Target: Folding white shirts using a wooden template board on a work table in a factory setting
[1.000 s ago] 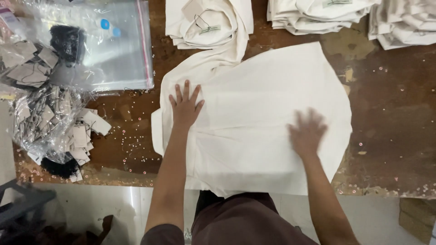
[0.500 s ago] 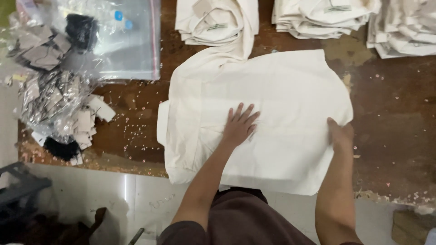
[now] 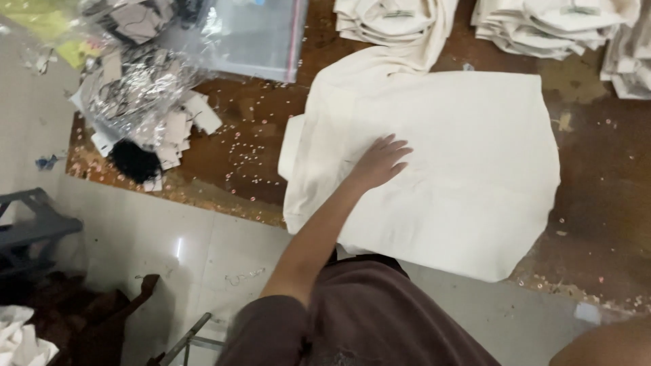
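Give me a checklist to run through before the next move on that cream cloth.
1. Left hand flat on the cream cloth, fingers spread: ok.
2. Right hand on the cloth: cannot tell, only a bare forearm shows at the lower corner.
3. Cloth fully on the wooden table: not ok, its near edge hangs over the table's edge.
4. Cloth clear of the folded stack behind it: not ok, a strip of cloth runs up to the stack.
5. Bag of card tags clear of the cloth: ok, bare table lies between.
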